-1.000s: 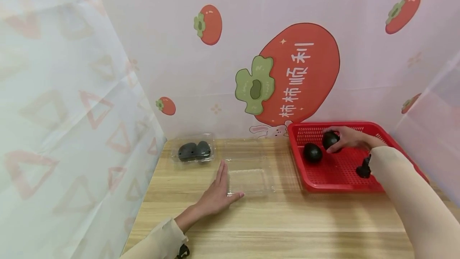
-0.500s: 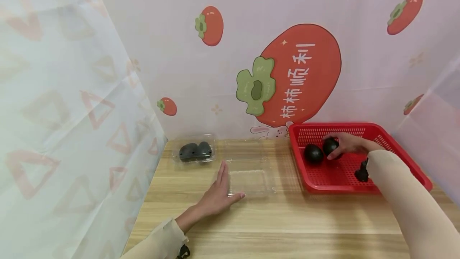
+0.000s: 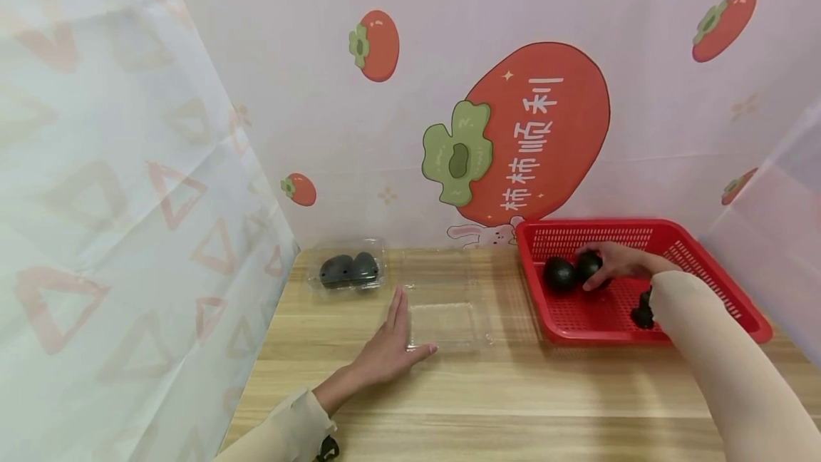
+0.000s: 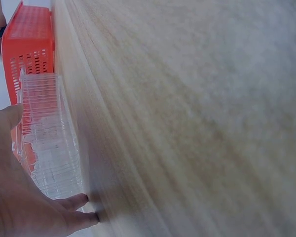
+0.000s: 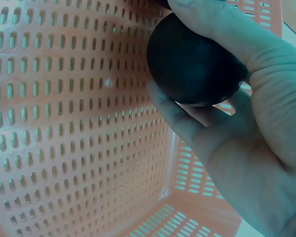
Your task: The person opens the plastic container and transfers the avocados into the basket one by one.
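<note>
In the head view my right hand (image 3: pixel 618 262) grips a dark avocado (image 3: pixel 586 264) low inside the red basket (image 3: pixel 612 339). The right wrist view shows the thumb on one side of this avocado (image 5: pixel 192 64) and the fingers curled round the other. A second avocado (image 3: pixel 559 274) lies against its left side. My left hand (image 3: pixel 383 356) has its fingers straight and thumb spread, resting at the left edge and front corner of a clear plastic clamshell box (image 3: pixel 442 326), which stands with its lid folded back. The left wrist view shows fingertips touching the wooden table beside this box (image 4: pixel 44 133).
Behind my left hand stands a closed clear box (image 3: pixel 378 273) with dark avocados (image 3: pixel 336 271) inside. The wooden table (image 3: pixel 513 405) meets a printed cloth wall (image 3: pixel 410 127) at the back. Cloth also hangs along both sides.
My right hand has lowered the avocado slightly in the basket, bringing it close beside the other one. The left hand and the clear boxes have stayed in place.
</note>
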Available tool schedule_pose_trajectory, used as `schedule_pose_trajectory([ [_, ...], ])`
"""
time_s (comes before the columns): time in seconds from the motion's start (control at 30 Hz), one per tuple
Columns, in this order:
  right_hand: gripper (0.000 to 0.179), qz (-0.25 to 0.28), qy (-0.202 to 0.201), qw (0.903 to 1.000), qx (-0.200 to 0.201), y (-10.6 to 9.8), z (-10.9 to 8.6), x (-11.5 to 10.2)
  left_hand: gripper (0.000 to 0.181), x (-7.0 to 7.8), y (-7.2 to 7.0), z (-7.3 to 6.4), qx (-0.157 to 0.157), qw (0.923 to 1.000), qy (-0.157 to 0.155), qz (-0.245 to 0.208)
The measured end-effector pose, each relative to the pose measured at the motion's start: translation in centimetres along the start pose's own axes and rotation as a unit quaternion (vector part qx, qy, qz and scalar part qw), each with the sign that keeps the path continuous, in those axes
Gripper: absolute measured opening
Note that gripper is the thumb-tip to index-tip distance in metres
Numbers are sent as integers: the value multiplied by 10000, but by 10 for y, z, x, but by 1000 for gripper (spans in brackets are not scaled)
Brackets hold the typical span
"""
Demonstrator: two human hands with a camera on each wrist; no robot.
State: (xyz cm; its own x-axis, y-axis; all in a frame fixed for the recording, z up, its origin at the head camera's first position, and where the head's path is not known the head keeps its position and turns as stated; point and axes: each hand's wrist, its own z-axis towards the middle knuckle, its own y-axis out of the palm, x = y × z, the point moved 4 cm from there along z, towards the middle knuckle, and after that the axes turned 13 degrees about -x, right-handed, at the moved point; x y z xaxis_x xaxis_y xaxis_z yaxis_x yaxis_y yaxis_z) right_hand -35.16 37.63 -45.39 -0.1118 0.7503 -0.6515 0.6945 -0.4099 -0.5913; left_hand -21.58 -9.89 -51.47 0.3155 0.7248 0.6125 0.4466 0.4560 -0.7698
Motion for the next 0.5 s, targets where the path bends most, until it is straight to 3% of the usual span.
schedule_pose_trajectory([
  [0.5, 77, -312, 121, 9994, 46, 3, 3, -5, 115, 2, 0, -1, 9, 10000, -30, 27],
])
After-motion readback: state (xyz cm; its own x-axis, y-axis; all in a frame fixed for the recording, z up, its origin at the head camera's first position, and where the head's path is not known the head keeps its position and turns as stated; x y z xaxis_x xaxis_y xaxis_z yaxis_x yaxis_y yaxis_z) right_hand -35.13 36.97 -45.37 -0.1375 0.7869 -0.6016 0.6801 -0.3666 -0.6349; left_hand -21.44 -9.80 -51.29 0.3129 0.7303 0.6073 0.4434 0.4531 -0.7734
